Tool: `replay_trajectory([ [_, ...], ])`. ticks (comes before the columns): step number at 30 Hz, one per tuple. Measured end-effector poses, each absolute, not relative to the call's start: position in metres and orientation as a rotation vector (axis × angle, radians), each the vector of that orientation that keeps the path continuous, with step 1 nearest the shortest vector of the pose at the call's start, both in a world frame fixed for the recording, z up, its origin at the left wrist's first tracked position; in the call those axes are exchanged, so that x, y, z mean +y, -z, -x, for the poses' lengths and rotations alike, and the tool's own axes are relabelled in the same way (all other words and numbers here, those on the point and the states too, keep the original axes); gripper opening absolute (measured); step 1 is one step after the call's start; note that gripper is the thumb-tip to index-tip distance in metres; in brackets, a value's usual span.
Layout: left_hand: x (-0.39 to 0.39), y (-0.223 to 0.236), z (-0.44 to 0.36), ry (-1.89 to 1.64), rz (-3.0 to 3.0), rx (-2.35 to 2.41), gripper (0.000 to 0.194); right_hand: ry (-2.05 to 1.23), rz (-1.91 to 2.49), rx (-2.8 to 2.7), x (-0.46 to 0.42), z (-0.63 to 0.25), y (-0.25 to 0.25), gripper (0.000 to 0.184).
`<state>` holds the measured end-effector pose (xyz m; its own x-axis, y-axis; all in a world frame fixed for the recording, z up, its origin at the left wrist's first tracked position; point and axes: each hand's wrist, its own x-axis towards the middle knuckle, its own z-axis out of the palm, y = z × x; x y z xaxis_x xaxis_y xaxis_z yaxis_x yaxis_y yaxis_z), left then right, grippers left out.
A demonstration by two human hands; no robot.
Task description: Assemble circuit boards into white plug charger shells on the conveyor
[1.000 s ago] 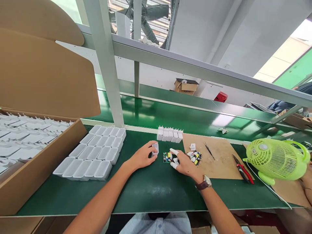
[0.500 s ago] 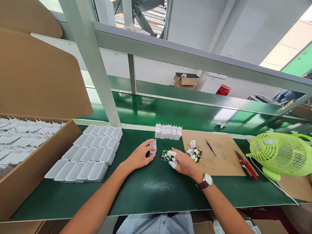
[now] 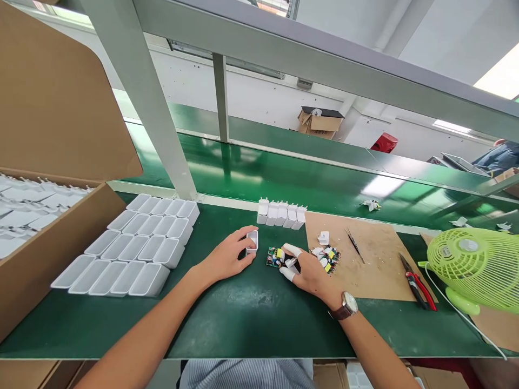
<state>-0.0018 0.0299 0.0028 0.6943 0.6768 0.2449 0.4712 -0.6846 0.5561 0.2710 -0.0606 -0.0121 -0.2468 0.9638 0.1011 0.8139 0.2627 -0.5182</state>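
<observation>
Between the thumb and fingers of my left hand [image 3: 230, 254] is a small white plastic case [image 3: 252, 241], its hollow side facing up. My right hand [image 3: 308, 272], with white finger cots on its thumb and fingertips, grips a small green circuit board [image 3: 275, 257] that carries yellow and black components. The board points left, towards the case, with a gap between them. Part of what lies in the right palm is hidden. Just beyond the right hand sits a pile of circuit board parts [image 3: 329, 258], with a white plug piece [image 3: 323, 238] behind it.
Rows of open white cases [image 3: 138, 248] stand at left beside a cardboard box [image 3: 60, 229] of white parts. A row of assembled chargers [image 3: 281, 214] stands ahead. Tweezers [image 3: 355, 246] and red-handled pliers [image 3: 417, 283] lie at right, near a green fan [image 3: 474, 265].
The camera view has tilted downward and shifted slightly. Both hands keep nearly the same place, with the case still in the left and the circuit board still in the right.
</observation>
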Motion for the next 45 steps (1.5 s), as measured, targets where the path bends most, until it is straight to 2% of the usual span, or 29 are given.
replay_trajectory([
  [7,0.029,0.001,0.004,-0.618,-2.365,0.931,0.018,-0.519,1.524,-2.165,-0.05,-0.265,-0.01,0.063],
  [12,0.032,0.004,0.006,-0.677,-2.159,1.021,0.083,-0.462,1.393,-2.025,-0.038,-0.258,-0.019,0.06],
  [16,0.032,0.0,0.003,-0.591,-2.149,1.022,0.107,-0.365,1.326,-1.929,-0.042,-0.25,-0.012,0.06],
  [21,0.022,0.008,-0.002,-0.677,-2.067,1.146,0.097,-0.258,1.294,-1.833,-0.056,-0.244,0.002,0.053],
  [28,0.005,0.013,0.003,-0.865,-2.23,0.943,0.087,-0.134,1.191,-1.863,-0.071,-0.235,0.008,0.068],
  [34,0.001,0.009,0.0,-0.854,-2.318,0.849,0.086,-0.069,1.185,-1.945,-0.073,-0.229,0.002,0.069],
  [45,0.001,0.018,-0.004,-0.872,-2.314,0.858,0.085,-0.015,1.175,-1.975,-0.07,-0.23,-0.002,0.059],
])
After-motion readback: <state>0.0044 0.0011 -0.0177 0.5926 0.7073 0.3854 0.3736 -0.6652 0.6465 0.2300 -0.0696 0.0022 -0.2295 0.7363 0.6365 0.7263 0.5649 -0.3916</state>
